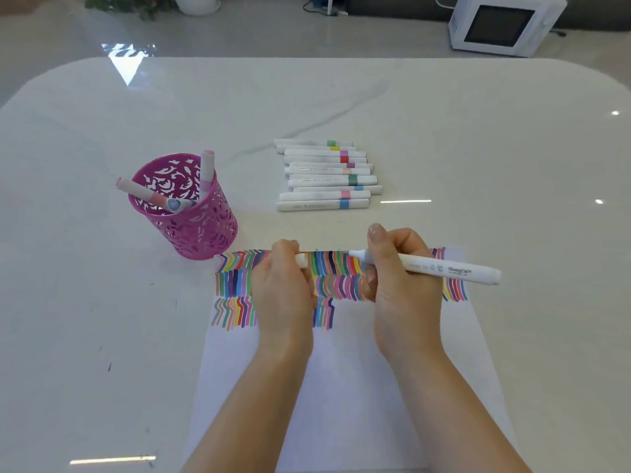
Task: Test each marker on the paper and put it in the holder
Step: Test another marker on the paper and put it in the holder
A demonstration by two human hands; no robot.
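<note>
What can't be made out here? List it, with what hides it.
- Head view: the marker's colour; the tip is too small, the right hand wraps the barrel.
- The cap is hidden inside the left hand.
- Part of the paper's stripes, behind both hands.
- The barrel print is blurred.

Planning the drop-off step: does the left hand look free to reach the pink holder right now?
Probably not yet. The left hand is closed on the marker's cap. The path to the pink holder itself looks unobstructed.
</note>
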